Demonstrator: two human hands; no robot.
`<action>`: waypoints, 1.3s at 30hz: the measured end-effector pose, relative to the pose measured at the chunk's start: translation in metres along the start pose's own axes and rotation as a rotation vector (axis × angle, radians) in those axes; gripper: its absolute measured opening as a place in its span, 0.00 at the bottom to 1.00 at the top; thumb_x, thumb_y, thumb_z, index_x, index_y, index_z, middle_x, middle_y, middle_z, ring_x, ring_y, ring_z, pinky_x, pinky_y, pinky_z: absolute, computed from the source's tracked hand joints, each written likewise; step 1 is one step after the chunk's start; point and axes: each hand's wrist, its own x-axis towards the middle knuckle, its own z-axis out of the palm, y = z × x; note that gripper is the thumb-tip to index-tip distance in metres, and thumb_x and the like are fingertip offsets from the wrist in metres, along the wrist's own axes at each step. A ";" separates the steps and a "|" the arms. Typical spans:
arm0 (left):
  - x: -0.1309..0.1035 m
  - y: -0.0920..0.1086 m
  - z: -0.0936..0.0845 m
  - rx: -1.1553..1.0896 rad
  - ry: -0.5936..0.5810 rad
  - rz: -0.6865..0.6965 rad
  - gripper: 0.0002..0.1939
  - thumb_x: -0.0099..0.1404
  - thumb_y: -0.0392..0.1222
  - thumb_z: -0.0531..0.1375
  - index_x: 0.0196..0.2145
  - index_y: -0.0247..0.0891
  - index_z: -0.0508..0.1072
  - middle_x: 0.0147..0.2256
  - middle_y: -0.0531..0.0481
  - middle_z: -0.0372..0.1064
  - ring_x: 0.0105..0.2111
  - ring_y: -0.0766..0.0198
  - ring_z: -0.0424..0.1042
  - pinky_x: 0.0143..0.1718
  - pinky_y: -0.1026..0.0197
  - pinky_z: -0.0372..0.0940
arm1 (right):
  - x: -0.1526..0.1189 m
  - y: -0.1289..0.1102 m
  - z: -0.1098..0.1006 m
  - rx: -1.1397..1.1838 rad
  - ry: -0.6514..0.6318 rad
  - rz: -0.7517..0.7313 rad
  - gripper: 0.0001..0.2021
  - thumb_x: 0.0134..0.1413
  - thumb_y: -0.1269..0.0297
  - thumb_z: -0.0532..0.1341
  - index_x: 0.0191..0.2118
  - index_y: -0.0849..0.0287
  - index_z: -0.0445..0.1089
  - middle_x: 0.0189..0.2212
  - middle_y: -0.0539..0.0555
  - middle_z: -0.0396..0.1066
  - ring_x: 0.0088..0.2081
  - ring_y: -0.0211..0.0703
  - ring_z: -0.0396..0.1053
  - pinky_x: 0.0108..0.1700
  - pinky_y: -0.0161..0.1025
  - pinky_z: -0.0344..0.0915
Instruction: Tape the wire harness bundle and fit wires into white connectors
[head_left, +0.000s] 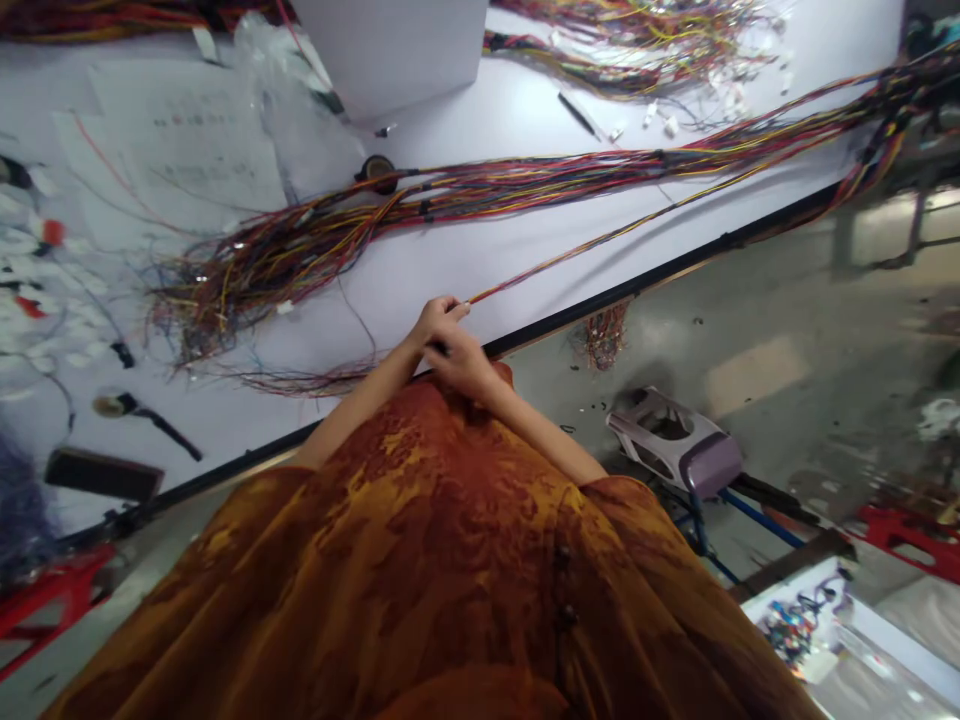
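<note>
- A person's two bare hands meet at the near edge of a white table (pixel 420 262), seen from above.
- The left hand (pixel 433 320) pinches the end of a thin bunch of wires (pixel 570 250), red and yellow, between its fingertips.
- This bunch stretches above the table from the fingers toward the upper right, below the main wire bundle.
- The right hand (pixel 469 365) is curled just beside the left, nearer the body. Something dark shows at its fingers; I cannot tell what it is or how firmly it is gripped.
- The main wire bundle (pixel 525 183), multicoloured, crosses the table and fans into loose ends on the left.
- Behind it lie a pen (pixel 577 115) and more tangled wires (pixel 660 45).
- At left are paper sheets (pixel 187 140), a clear plastic bag (pixel 274 115) and scattered white pieces (pixel 71 325).
- A loose, orange-brown patterned garment (pixel 465 560) fills the foreground.
</note>
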 end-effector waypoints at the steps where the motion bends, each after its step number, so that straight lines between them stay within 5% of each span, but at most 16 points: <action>1: 0.000 -0.001 -0.002 -0.045 -0.071 -0.008 0.10 0.61 0.45 0.59 0.29 0.35 0.69 0.20 0.58 0.55 0.22 0.70 0.52 0.25 0.65 0.50 | 0.006 0.003 -0.007 -0.077 0.081 -0.003 0.13 0.49 0.54 0.65 0.32 0.54 0.63 0.37 0.54 0.65 0.46 0.47 0.61 0.51 0.43 0.61; 3: -0.001 -0.001 -0.006 -0.096 -0.134 0.018 0.11 0.60 0.46 0.59 0.32 0.34 0.71 0.21 0.58 0.56 0.22 0.70 0.52 0.25 0.65 0.49 | 0.021 0.013 -0.026 -0.276 0.277 0.016 0.18 0.45 0.52 0.69 0.31 0.55 0.60 0.35 0.54 0.64 0.43 0.47 0.61 0.52 0.44 0.60; 5: -0.001 -0.001 -0.008 -0.072 -0.076 0.074 0.10 0.56 0.44 0.61 0.32 0.34 0.71 0.22 0.57 0.58 0.23 0.71 0.54 0.26 0.66 0.50 | 0.033 0.025 -0.046 -0.448 0.392 0.036 0.23 0.42 0.48 0.71 0.30 0.55 0.59 0.33 0.53 0.63 0.40 0.46 0.61 0.51 0.45 0.60; 9: 0.004 -0.001 -0.009 0.003 -0.058 0.058 0.14 0.50 0.40 0.63 0.36 0.33 0.74 0.21 0.59 0.55 0.21 0.72 0.51 0.25 0.66 0.48 | 0.044 0.050 -0.072 -0.530 0.382 0.062 0.23 0.43 0.44 0.70 0.34 0.56 0.63 0.35 0.55 0.66 0.42 0.49 0.63 0.52 0.47 0.61; 13: 0.005 -0.003 -0.006 0.027 -0.011 0.098 0.12 0.50 0.41 0.64 0.33 0.33 0.75 0.21 0.58 0.57 0.23 0.71 0.53 0.27 0.66 0.49 | 0.044 0.059 -0.090 -0.631 0.411 0.088 0.24 0.46 0.52 0.69 0.46 0.61 0.69 0.49 0.66 0.67 0.54 0.60 0.62 0.59 0.55 0.57; 17: 0.002 -0.003 -0.003 -0.025 -0.030 0.079 0.15 0.59 0.51 0.62 0.30 0.33 0.75 0.20 0.57 0.54 0.21 0.71 0.51 0.25 0.65 0.48 | 0.046 0.052 -0.098 -0.240 0.453 0.004 0.20 0.54 0.50 0.61 0.47 0.58 0.70 0.48 0.62 0.70 0.53 0.52 0.65 0.55 0.48 0.62; 22: 0.002 0.000 -0.009 -0.193 -0.192 -0.134 0.24 0.67 0.59 0.56 0.34 0.33 0.74 0.17 0.60 0.45 0.16 0.73 0.40 0.19 0.64 0.38 | 0.042 0.043 -0.094 0.434 0.351 0.197 0.19 0.46 0.46 0.65 0.38 0.56 0.71 0.33 0.51 0.73 0.34 0.36 0.70 0.36 0.35 0.63; 32: 0.012 0.001 -0.020 -0.402 -0.399 -0.442 0.18 0.70 0.51 0.56 0.34 0.32 0.73 0.18 0.61 0.43 0.14 0.77 0.41 0.14 0.71 0.38 | 0.034 0.029 -0.094 0.595 0.384 0.352 0.08 0.50 0.60 0.66 0.32 0.58 0.68 0.24 0.46 0.71 0.30 0.34 0.71 0.31 0.32 0.60; 39: 0.018 0.003 -0.021 -0.491 -0.442 -0.622 0.18 0.74 0.48 0.51 0.31 0.33 0.69 0.16 0.62 0.42 0.11 0.77 0.40 0.12 0.73 0.39 | 0.035 0.034 -0.089 0.704 0.354 0.354 0.12 0.47 0.61 0.68 0.33 0.56 0.64 0.25 0.45 0.69 0.32 0.35 0.72 0.33 0.32 0.61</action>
